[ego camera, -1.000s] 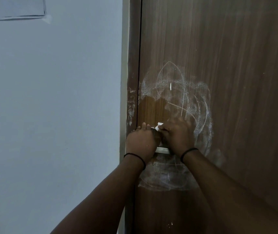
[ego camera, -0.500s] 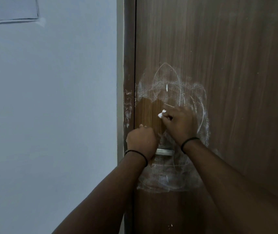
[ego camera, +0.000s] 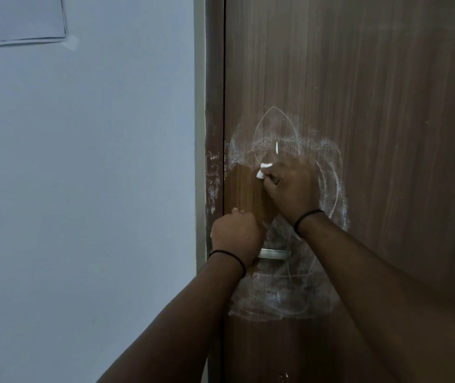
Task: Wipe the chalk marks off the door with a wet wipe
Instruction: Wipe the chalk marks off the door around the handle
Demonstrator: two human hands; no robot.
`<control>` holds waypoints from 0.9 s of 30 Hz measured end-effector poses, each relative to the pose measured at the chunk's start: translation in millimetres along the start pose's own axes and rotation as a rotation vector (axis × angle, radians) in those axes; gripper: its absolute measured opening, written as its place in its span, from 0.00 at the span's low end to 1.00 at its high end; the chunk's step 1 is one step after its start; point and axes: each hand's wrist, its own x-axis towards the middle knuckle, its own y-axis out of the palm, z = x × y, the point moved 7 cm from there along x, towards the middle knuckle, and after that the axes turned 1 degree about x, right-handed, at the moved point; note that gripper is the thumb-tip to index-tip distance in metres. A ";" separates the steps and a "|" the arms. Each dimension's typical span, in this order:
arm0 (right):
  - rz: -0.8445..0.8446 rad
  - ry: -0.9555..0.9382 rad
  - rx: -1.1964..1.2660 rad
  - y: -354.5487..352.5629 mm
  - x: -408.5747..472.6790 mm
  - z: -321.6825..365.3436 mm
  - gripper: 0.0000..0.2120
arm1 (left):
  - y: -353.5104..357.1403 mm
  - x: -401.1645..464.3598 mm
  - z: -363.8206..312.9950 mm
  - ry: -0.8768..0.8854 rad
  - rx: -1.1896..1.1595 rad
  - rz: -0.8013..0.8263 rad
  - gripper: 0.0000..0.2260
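Observation:
A brown wooden door (ego camera: 372, 106) carries smeared white chalk marks (ego camera: 273, 134) in loops around its middle and lower down. My right hand (ego camera: 289, 189) grips a small bunched white wet wipe (ego camera: 262, 170) and presses it against the door at the lower edge of the upper chalk patch. A darker, cleaner strip of wood (ego camera: 245, 194) shows just left of that hand. My left hand (ego camera: 236, 237) is curled around the metal door handle (ego camera: 274, 254), whose right end sticks out past it.
The door frame (ego camera: 213, 106) runs down the door's left edge with faint chalk smudges on it. A pale blue wall (ego camera: 82, 189) fills the left side, with a sheet of paper (ego camera: 16, 20) stuck at the top left.
My right hand has moved up the door with the wipe, from beside the handle to the upper chalk patch. My left hand has stayed on the handle.

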 end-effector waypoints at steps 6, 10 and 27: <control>0.074 -0.093 0.005 22.1 17.8 37.5 0.06 | -3.8 1.7 -0.2 -0.021 -0.031 0.003 0.12; 0.139 -0.086 -0.001 22.7 -3.8 26.4 0.06 | -3.5 2.2 1.0 -0.008 -0.056 0.013 0.12; 0.018 -0.065 -0.053 15.3 25.0 22.6 0.08 | -3.2 -0.6 4.8 -0.015 -0.113 -0.006 0.09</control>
